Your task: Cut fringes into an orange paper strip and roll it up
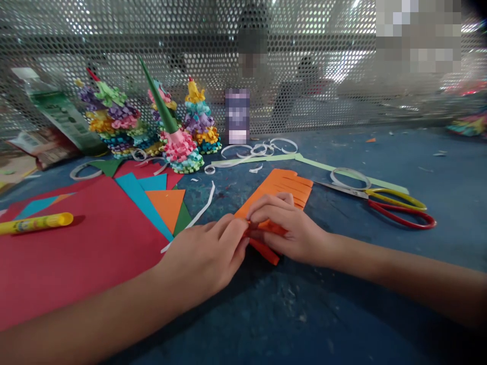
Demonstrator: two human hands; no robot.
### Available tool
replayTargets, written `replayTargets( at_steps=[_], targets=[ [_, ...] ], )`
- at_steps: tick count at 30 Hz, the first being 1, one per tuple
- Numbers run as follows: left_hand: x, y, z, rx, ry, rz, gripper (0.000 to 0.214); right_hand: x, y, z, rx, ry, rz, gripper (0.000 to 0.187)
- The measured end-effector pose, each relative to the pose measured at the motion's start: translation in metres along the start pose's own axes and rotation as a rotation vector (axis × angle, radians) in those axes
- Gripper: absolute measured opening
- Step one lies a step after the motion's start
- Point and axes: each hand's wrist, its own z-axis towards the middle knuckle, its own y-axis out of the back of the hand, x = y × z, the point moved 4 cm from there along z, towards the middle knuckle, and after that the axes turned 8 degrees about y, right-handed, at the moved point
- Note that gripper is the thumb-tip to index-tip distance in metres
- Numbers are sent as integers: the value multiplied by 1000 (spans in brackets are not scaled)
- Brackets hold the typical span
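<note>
Right, fingers [266, 205] of both hands clamp a rolled orange paper fringe [276, 190] on the worktop [380, 243].
Left hand [203, 258] and right hand [291, 230] pinch close together at the roll [264, 249]. The paper looks light, thin and easily creased, so the roll seems a safer hold than the loose strips. Nearby: red card sheet [76, 258], red-and-yellow-handled scissors [375, 203], glue stick [34, 223], paper cone tree [177, 147].

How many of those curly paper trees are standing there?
4: the left tree, the front tree under a green cone, a partly hidden back tree, and the right tree. Others may be hidden.
</note>
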Motion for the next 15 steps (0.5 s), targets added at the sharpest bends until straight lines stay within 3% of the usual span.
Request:
replayTargets(
  at_steps=[5,15],
  targets=[
    [5,-12,-6,-131,-188,144,14,1,-2,3,116,-33,93,12],
    [0,-4,-8,-191,-290,223,14,-3,-6,2,152,-55,170,11]
  ],
)
